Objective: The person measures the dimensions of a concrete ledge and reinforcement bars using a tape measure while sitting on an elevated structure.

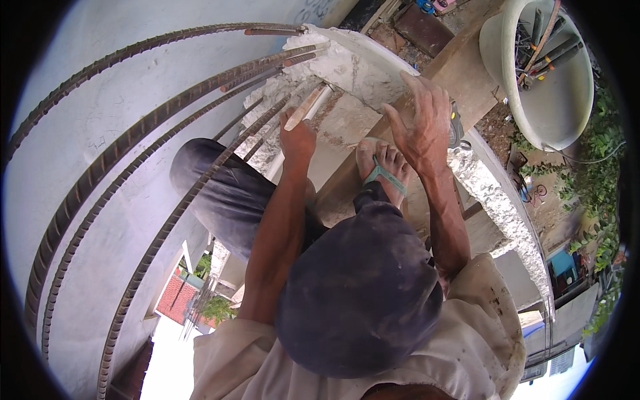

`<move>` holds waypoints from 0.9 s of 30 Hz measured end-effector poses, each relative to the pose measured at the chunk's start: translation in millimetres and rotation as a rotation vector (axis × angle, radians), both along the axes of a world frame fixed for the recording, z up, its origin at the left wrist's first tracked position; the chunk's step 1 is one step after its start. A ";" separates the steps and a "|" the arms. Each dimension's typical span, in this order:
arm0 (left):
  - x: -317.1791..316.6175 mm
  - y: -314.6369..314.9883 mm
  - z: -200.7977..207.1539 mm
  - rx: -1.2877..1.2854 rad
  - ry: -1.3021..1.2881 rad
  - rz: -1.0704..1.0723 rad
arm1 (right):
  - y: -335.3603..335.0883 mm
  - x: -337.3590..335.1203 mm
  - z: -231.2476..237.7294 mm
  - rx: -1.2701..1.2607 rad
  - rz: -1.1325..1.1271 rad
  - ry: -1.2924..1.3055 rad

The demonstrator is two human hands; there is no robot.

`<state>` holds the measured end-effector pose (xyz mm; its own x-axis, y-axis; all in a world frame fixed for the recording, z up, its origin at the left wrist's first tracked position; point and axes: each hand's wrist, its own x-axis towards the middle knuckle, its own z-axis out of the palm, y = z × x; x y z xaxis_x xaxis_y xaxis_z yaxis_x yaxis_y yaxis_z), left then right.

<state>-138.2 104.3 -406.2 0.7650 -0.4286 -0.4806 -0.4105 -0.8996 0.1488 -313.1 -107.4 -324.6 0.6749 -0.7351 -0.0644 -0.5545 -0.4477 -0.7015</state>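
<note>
My left hand is closed round a light wooden handle, which points up and away beside the steel bars. The far end of the handle sits close to rough broken concrete, and I cannot tell what tool it belongs to. My right hand is spread with nothing in it, just above a wooden plank. Beside its wrist lies a black and yellow case that looks like a tape measure. My foot in a green sandal rests between the hands.
Ribbed steel bars curve out from the concrete along the left wall. A pale bucket with several tools stands at the upper right. A broken concrete edge runs down the right side, with plants beyond.
</note>
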 end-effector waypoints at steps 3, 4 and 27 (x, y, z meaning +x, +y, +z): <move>-1.4 -6.2 1.4 -0.110 -0.065 0.046 | 16.9 52.9 -43.2 0.195 0.201 -0.119; -0.7 -4.5 -0.1 -0.143 -0.067 0.060 | 23.4 70.1 -59.6 0.223 0.274 -0.052; 11.5 1.6 -20.4 -0.553 -0.146 0.071 | 31.8 114.0 -131.6 0.245 0.481 -0.060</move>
<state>-126.7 106.0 -426.6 0.8428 -0.5312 -0.0868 -0.4035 -0.7302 0.5514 -199.1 -75.6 -456.2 0.9394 -0.3102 -0.1461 -0.2828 -0.4602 -0.8416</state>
